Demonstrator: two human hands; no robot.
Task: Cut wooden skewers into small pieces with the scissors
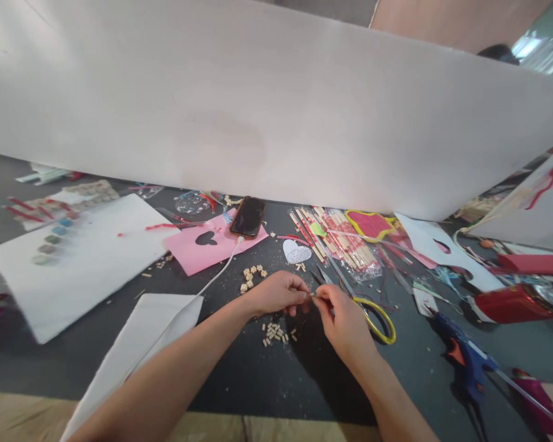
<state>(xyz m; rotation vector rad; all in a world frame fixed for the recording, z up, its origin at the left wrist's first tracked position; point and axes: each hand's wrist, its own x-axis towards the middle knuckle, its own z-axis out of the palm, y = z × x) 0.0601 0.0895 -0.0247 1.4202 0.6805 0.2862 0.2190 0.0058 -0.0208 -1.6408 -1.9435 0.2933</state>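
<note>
My left hand (279,292) and my right hand (345,320) meet over the dark table, fingertips pinched together. Between them is a tiny pale wooden piece (312,296), mostly covered by the fingers. Below my left hand lies a loose pile of short cut wooden stick pieces (274,334). Small wooden clusters (247,280) form an arc beyond my left wrist. Yellow-handled scissors (383,336) rest beside my right hand, their blades pointing away from me. Past the fingers lies a white paper heart (297,252) with a patterned part.
A phone (247,217) on a cable lies on pink paper (188,253). Bundled wooden sticks (350,242) lie farther back. At right are a blue glue gun (467,362) and a red can (511,304). White boards (87,264) cover the left. A white panel (267,104) stands behind.
</note>
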